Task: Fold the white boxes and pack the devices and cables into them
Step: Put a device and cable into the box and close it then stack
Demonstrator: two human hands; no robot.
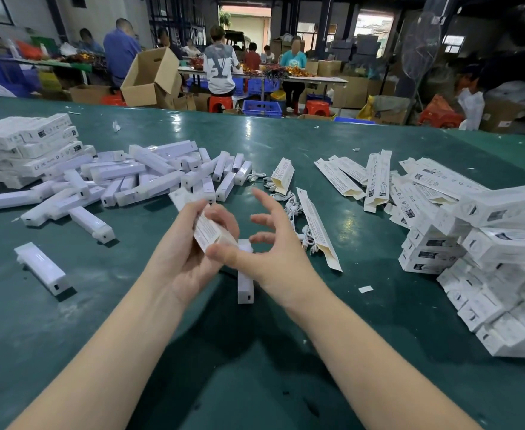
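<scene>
Fingers of the left hand (190, 243) curl round a white box (207, 231) above the green table (363, 321). Its long side runs from the hand up and away to the left. Small print covers it, too tiny to read. Beside it, the right hand (267, 249) spreads wide and holds nothing. Below, a white device (245, 283) lies pointing toward the person.

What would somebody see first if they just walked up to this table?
Probably the two bare arms reaching in from the bottom: the left hand grips a white box in the middle, while the right hand hovers beside it with fingers spread. Next, the jumble of white devices scattered over the green table at upper left. Then the heap of packed boxes piled along the right edge.
</scene>
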